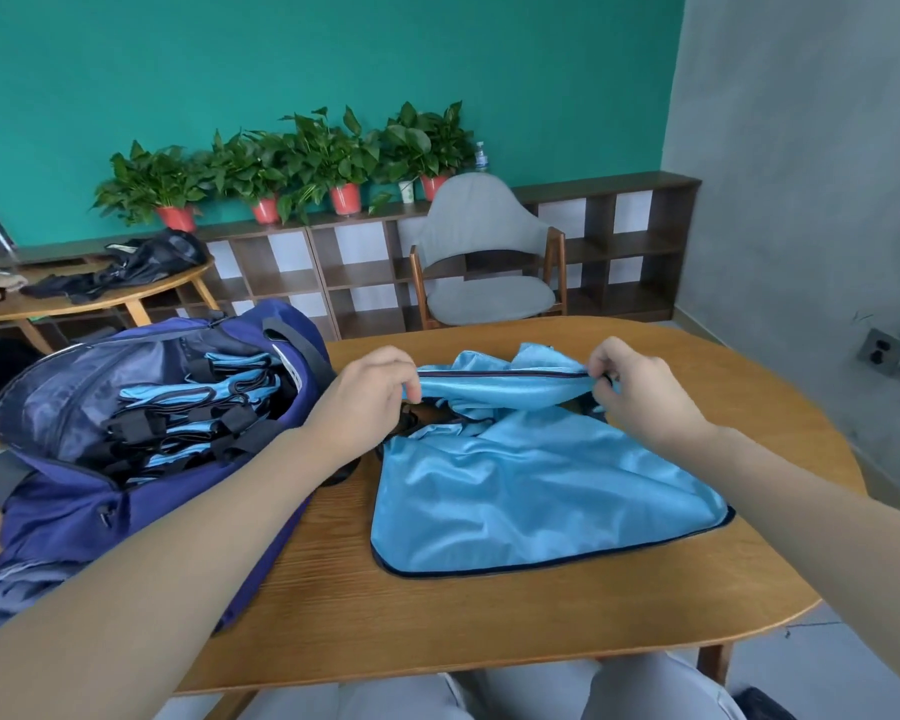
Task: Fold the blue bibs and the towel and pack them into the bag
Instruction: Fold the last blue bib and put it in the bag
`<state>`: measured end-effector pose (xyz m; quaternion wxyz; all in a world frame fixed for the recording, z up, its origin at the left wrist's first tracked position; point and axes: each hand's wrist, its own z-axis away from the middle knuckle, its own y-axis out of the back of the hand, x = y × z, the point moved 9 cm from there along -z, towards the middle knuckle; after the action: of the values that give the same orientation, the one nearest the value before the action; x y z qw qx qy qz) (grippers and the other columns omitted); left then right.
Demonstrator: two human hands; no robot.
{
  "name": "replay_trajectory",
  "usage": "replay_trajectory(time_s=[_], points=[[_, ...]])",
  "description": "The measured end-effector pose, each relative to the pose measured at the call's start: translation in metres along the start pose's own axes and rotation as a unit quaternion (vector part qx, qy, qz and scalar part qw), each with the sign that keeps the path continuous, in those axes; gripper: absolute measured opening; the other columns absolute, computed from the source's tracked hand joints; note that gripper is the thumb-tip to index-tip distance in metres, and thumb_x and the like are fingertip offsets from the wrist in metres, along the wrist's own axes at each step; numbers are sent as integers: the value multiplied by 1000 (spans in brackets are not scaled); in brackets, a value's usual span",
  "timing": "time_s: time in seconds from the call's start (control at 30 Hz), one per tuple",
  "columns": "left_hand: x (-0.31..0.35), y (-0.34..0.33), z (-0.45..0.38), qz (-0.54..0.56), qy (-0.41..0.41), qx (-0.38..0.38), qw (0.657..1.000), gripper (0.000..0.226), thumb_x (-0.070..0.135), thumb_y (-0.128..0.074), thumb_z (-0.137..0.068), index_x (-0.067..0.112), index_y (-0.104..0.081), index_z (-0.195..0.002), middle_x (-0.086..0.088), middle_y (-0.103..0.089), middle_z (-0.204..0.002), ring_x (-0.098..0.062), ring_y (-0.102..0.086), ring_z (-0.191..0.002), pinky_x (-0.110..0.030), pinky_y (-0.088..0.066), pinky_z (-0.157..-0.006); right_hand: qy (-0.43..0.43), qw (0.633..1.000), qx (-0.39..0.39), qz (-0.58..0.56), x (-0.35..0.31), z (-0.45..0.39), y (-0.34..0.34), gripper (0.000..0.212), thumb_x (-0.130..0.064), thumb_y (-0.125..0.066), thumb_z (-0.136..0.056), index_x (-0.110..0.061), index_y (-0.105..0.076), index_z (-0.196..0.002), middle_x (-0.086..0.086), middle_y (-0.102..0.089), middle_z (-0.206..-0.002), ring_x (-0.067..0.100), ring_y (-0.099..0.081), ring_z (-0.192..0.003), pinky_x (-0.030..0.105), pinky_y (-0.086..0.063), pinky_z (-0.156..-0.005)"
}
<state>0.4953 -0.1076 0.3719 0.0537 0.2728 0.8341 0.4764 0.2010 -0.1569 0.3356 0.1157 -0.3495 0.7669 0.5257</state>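
Observation:
A light blue bib (531, 491) with dark trim lies spread on the wooden table (489, 615). Its far edge is lifted and stretched between my hands. My left hand (370, 392) pinches the left end of that edge, and my right hand (635, 392) pinches the right end. A dark blue bag (126, 517) stands open at the left of the table. Several folded blue bibs (204, 402) with black straps fill its opening. I see no towel.
A grey chair (484, 257) stands behind the table. A low shelf (365, 272) with potted plants (302, 163) runs along the green wall. A second table (100, 298) at the left carries black fabric. Another person's hand shows at the far left edge.

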Motion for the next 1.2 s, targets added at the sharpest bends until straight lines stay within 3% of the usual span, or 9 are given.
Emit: replay_trajectory(time_s=[0.17,0.33,0.47,0.67,0.77,0.83,0.97,1.03,1.2], points=[[2,14,20,-23,-4,3,1000,29,-12,-54,-92,13,-71,-96,5,-57,-109,-19,-59,-86,-36,-51,-78,24,998,33,52,7,6,28,44,8,-51,-85,-35,-51,-75,0,-60,-90,23,-57,-83,41,-51,-75],[11,7,47,-80,-29,-37,996,28,-15,-68,-81,12,-74,-89,-3,-65,-111,-20,-61,-92,-29,-52,-78,97,986,51,128,11,30,50,32,17,-60,-84,-12,-75,-82,8,-71,-110,27,-64,-103,38,-51,-94],[14,14,53,-131,-58,-15,990,33,-16,-81,-66,15,-73,-75,-3,-69,-91,-26,-67,-76,-39,-59,-68,109,977,58,174,30,48,57,34,18,-63,-82,-11,-79,-87,10,-72,-115,33,-67,-103,43,-57,-91],[22,10,68,-126,-76,-45,988,29,-13,-65,-80,15,-63,-87,0,-61,-93,-17,-57,-66,-32,-53,-54,210,940,-4,270,18,79,49,47,24,-76,-57,-16,-80,-80,5,-75,-100,31,-70,-94,44,-60,-72],[28,-5,86,-171,-136,-86,972,13,10,-46,-91,18,-57,-92,-1,-57,-94,-22,-59,-61,-35,-52,-49,209,926,-92,300,20,97,33,46,13,-71,-74,-20,-77,-106,1,-66,-121,24,-64,-113,35,-55,-88],[31,-13,99,-169,-143,-114,968,13,6,-58,-90,20,-56,-91,1,-55,-94,-19,-56,-61,-35,-51,-50,189,919,-153,309,30,110,23,47,6,-64,-85,-24,-71,-121,-3,-58,-131,19,-57,-122,29,-49,-95],[39,-15,118,-138,-110,-116,977,31,-2,-73,-82,23,-58,-93,5,-55,-96,-17,-58,-63,-33,-53,-56,208,938,-121,251,33,131,20,48,5,-78,-70,-26,-73,-107,-3,-65,-111,18,-69,-90,27,-56,-72],[42,-18,126,-129,-92,-115,981,32,-1,-72,-83,23,-62,-101,5,-59,-98,-19,-62,-68,-33,-55,-59,204,941,-137,232,33,143,17,30,-16,-68,-86,-27,-71,-114,-6,-64,-114,15,-68,-91,28,-58,-76],[43,-37,146,-81,-9,-199,977,37,19,-45,-102,24,-58,-136,7,-61,-127,-17,-60,-113,-35,-48,-96,176,936,-176,249,31,158,17,50,-58,-34,-95,-34,-67,-123,-14,-59,-120,8,-62,-102,27,-53,-90]])
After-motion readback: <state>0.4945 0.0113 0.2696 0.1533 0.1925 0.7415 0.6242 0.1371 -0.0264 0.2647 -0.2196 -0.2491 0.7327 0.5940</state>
